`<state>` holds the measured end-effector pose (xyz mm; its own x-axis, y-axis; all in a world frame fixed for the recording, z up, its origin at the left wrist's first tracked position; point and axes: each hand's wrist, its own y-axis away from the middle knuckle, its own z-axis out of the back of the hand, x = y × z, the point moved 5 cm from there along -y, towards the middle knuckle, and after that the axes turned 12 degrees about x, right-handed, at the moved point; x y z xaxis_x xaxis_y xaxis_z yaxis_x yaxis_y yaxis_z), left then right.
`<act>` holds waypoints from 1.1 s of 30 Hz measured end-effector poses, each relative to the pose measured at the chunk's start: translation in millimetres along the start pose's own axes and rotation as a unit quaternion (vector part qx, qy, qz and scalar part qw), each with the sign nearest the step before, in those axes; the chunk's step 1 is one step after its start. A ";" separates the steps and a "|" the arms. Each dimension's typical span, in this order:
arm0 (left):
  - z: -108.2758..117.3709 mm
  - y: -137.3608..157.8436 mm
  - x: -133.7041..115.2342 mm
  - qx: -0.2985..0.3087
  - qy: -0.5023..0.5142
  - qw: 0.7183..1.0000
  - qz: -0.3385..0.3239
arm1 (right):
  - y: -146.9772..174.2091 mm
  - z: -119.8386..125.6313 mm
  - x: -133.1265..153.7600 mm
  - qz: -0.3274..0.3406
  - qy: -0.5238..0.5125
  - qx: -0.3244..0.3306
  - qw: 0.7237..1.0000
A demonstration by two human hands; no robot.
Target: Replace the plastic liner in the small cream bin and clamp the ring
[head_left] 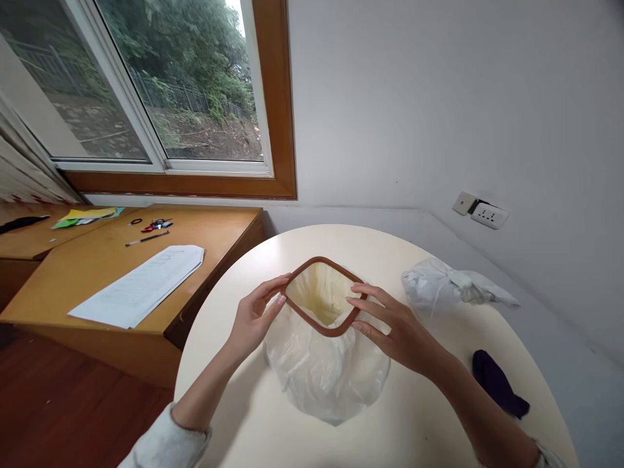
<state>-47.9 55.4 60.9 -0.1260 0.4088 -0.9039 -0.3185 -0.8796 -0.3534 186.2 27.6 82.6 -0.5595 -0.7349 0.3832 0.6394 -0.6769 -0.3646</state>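
Two tables head the list. Round cream table [273, 416], lower centre; wooden desk [214, 224] beyond it at ten o'clock, under the window [146, 84].

Item, small bin [336, 305]: cream body, standing upright at the middle of the round table, wrapped outside in a clear plastic liner [322, 370] whose slack spreads onto the tabletop. A brown rim ring [318, 262] sits round the bin's mouth.

Item, left hand [253, 315]: at nine o'clock of the bin, fingers curled about the ring's left corner, thumb over the top edge, a light pinch rather than a fist.

Item, right hand [394, 328]: at three o'clock of the bin, fingers spread and nearly flat, tips resting on the ring's right corner; nothing enclosed in the palm.

Item, knotted white bag [439, 286]: two o'clock of the bin, well apart.

Item, dark cloth [497, 383]: four o'clock, near the table edge.

Item, printed sheets [141, 286] on the desk; lines of text present, too small to read.

Item, coloured papers [85, 216], pen [146, 239] and scissors [156, 225] at the desk's far side.

Item, wall socket [489, 214], one o'clock; no legible marking.
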 end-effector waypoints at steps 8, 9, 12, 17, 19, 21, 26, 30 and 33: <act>-2.3 -0.6 2.1 -0.001 -0.004 1.000 0.003 | 1.7 1.4 -0.6 0.001 -0.002 -0.005 1.000; -2.8 -0.9 2.0 0.000 -0.002 1.000 0.003 | 2.1 1.2 -0.9 0.000 -0.002 -0.006 1.000; -3.6 -1.5 1.2 0.001 -0.001 1.000 0.006 | 2.9 0.3 -1.7 -0.002 -0.002 -0.006 1.000; -3.3 -1.6 0.0 0.000 -0.011 1.000 0.008 | 2.9 0.9 -1.4 -0.007 -0.007 -0.004 1.000; -3.4 -1.4 -0.2 -0.001 -0.011 1.000 0.008 | 2.6 2.3 -0.7 -0.008 -0.010 -0.006 1.000; -3.6 -1.3 -0.3 -0.004 -0.008 1.000 0.007 | 2.5 3.3 -0.2 -0.007 -0.010 -0.009 1.000; -4.1 -1.4 0.4 -0.004 -0.011 1.000 0.005 | 3.9 -0.9 -3.8 -0.018 -0.012 -0.004 1.000; -3.2 -1.8 2.1 -0.003 -0.014 1.000 0.008 | 6.3 -5.6 -8.3 -0.027 -0.023 -0.013 0.999; -3.3 -1.9 1.1 0.000 -0.022 1.000 0.004 | 7.5 -7.3 -10.4 -0.039 -0.025 -0.013 0.999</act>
<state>-44.2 56.7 59.7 -0.1696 0.4113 -0.8956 -0.3167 -0.8833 -0.3457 192.9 29.9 69.6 -0.5796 -0.6773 0.4532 0.5804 -0.7335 -0.3538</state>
